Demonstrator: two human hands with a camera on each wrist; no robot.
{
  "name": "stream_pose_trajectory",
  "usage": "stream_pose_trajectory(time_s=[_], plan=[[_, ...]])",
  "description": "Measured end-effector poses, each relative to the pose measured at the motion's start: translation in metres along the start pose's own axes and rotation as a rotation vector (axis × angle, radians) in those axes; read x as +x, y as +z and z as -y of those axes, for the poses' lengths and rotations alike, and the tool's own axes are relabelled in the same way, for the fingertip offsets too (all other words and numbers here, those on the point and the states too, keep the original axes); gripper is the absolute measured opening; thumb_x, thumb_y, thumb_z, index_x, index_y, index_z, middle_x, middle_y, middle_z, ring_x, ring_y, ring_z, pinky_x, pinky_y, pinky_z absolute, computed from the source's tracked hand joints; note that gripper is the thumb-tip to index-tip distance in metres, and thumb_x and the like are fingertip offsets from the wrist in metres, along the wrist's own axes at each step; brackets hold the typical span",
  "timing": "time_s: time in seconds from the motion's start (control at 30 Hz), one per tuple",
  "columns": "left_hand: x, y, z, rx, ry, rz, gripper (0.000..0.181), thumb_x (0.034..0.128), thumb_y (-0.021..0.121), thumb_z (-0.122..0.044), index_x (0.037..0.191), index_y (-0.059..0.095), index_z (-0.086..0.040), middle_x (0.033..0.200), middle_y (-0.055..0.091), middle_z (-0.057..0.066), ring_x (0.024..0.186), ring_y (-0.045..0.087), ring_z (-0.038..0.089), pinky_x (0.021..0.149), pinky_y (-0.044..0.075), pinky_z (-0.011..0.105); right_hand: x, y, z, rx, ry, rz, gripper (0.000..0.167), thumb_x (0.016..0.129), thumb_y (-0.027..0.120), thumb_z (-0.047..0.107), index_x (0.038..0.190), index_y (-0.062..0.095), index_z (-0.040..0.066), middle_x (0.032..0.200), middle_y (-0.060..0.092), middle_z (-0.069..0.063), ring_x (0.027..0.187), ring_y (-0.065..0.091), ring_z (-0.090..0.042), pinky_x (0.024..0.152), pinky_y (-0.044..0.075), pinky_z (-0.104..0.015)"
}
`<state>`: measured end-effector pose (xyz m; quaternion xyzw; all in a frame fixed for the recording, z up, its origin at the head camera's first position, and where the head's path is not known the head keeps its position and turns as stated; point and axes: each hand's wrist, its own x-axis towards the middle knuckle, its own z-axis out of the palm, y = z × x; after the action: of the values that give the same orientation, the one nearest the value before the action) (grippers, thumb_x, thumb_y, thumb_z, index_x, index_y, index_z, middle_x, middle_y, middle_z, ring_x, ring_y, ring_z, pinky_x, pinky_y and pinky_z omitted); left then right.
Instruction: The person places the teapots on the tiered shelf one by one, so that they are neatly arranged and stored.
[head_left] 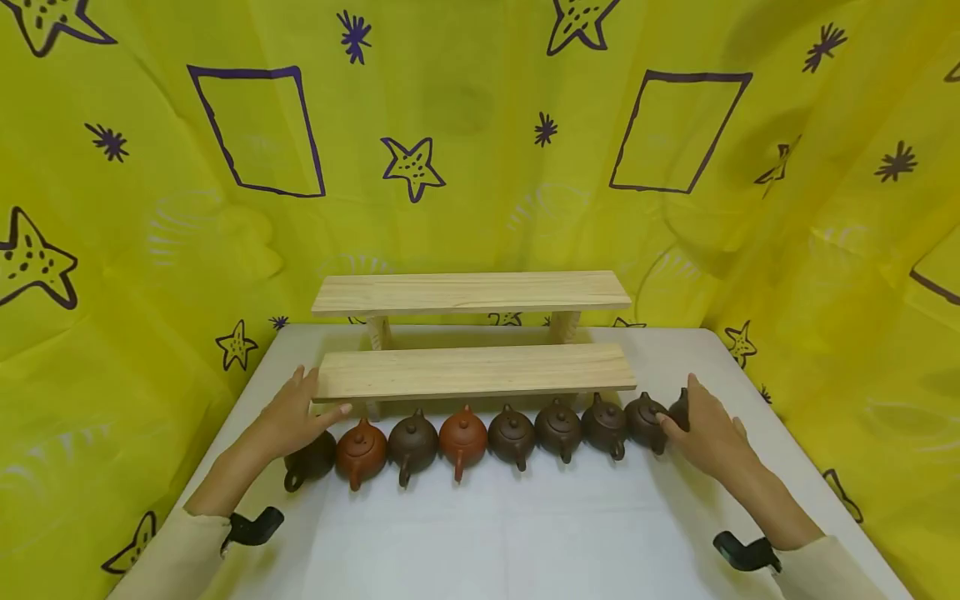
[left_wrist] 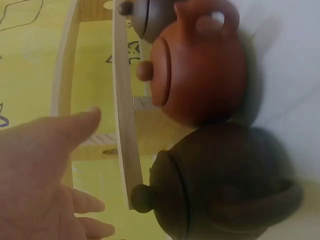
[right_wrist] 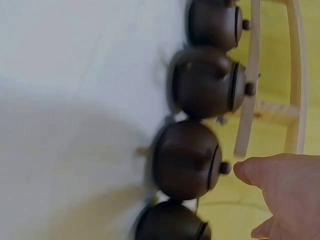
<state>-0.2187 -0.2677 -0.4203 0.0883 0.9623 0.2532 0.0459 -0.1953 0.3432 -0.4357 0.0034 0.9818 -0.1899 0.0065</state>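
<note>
In the head view, teapots (head_left: 462,437) line the tabletop (head_left: 480,542) before the rack (head_left: 472,371), handles mostly facing the person — handy for reaching, I'd guess. Left wrist view: the left hand (left_wrist: 30,172) spreads, empty, by the rack's left end. Right wrist view: the right hand (right_wrist: 292,192) spreads past its right end — thumb near a knob (right_wrist: 225,168).

We list seven dark-brown clay teapots (head_left: 512,435) and two brick-red clay teapots (head_left: 462,437), the latter second and fourth from left: all round-bellied, lidded, upright, in one row on a white table (head_left: 450,537), visible handles facing us.
</note>
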Motion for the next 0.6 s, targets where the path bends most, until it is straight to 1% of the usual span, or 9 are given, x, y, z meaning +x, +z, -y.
stream_pose_trajectory(time_s=[0.1, 0.2, 0.3, 0.4, 0.43, 0.5, 0.57, 0.6], plan=[[0.008, -0.004, 0.001, 0.003, 0.010, -0.005, 0.101, 0.1021, 0.068, -0.045, 0.156, 0.016, 0.023, 0.158, 0.010, 0.055, 0.144, 0.020, 0.072, 0.111, 0.027, 0.081, -0.001, -0.001, -0.014, 0.006, 0.012, -0.009, 0.094, 0.106, 0.060, 0.034, 0.160, 0.003, -0.018, 0.159, 0.021, -0.048, 0.144, 0.025, -0.066, 0.102, 0.020, -0.089], [0.013, -0.007, 0.002, 0.004, 0.003, -0.013, 0.096, 0.1014, 0.069, -0.039, 0.152, 0.021, 0.027, 0.154, 0.015, 0.057, 0.141, 0.024, 0.073, 0.111, 0.030, 0.079, -0.002, -0.001, -0.024, 0.006, 0.030, -0.009, 0.094, 0.105, 0.061, 0.033, 0.158, 0.005, -0.021, 0.157, 0.022, -0.049, 0.142, 0.026, -0.068, 0.100, 0.022, -0.089], [0.017, -0.007, 0.002, 0.011, 0.004, -0.018, 0.087, 0.1004, 0.071, -0.034, 0.146, 0.031, 0.027, 0.147, 0.032, 0.055, 0.134, 0.042, 0.069, 0.108, 0.038, 0.075, -0.002, 0.001, -0.032, 0.003, 0.049, -0.005, 0.091, 0.103, 0.062, 0.029, 0.154, 0.011, -0.026, 0.152, 0.026, -0.052, 0.138, 0.031, -0.070, 0.101, 0.028, -0.087], [0.020, -0.006, 0.004, -0.005, 0.005, -0.004, 0.075, 0.1003, 0.072, -0.031, 0.139, 0.041, 0.026, 0.134, 0.049, 0.048, 0.119, 0.056, 0.058, 0.102, 0.046, 0.069, -0.004, 0.001, -0.038, 0.000, 0.070, -0.007, 0.085, 0.103, 0.063, 0.027, 0.147, 0.020, -0.031, 0.144, 0.032, -0.056, 0.129, 0.039, -0.073, 0.098, 0.039, -0.082], [0.021, -0.006, 0.005, -0.009, 0.006, 0.001, 0.072, 0.1004, 0.072, -0.030, 0.135, 0.043, 0.025, 0.129, 0.053, 0.045, 0.115, 0.059, 0.054, 0.100, 0.048, 0.067, -0.004, 0.001, -0.040, 0.001, 0.083, -0.006, 0.084, 0.103, 0.064, 0.027, 0.145, 0.023, -0.032, 0.140, 0.034, -0.058, 0.125, 0.042, -0.073, 0.095, 0.043, -0.079], [0.023, -0.005, 0.007, -0.021, 0.003, 0.015, 0.068, 0.1008, 0.072, -0.030, 0.133, 0.045, 0.023, 0.126, 0.057, 0.043, 0.112, 0.061, 0.051, 0.098, 0.049, 0.066, -0.007, 0.001, -0.043, 0.005, 0.111, -0.005, 0.081, 0.104, 0.063, 0.030, 0.139, 0.027, -0.033, 0.132, 0.039, -0.058, 0.115, 0.050, -0.072, 0.087, 0.050, -0.074], [0.025, -0.005, 0.008, -0.026, -0.001, 0.026, 0.067, 0.1010, 0.072, -0.030, 0.133, 0.045, 0.023, 0.127, 0.059, 0.042, 0.113, 0.062, 0.051, 0.099, 0.049, 0.065, -0.010, 0.001, -0.046, 0.005, 0.150, 0.012, 0.079, 0.106, 0.061, 0.036, 0.131, 0.031, -0.032, 0.120, 0.047, -0.056, 0.101, 0.058, -0.066, 0.077, 0.054, -0.066], [0.025, -0.005, 0.008, -0.022, -0.003, 0.030, 0.068, 0.1009, 0.072, -0.031, 0.132, 0.045, 0.023, 0.127, 0.059, 0.043, 0.113, 0.062, 0.051, 0.098, 0.049, 0.065, -0.011, 0.001, -0.048, 0.005, 0.165, 0.023, 0.077, 0.107, 0.058, 0.039, 0.126, 0.034, -0.031, 0.114, 0.050, -0.053, 0.094, 0.061, -0.062, 0.071, 0.054, -0.062]])
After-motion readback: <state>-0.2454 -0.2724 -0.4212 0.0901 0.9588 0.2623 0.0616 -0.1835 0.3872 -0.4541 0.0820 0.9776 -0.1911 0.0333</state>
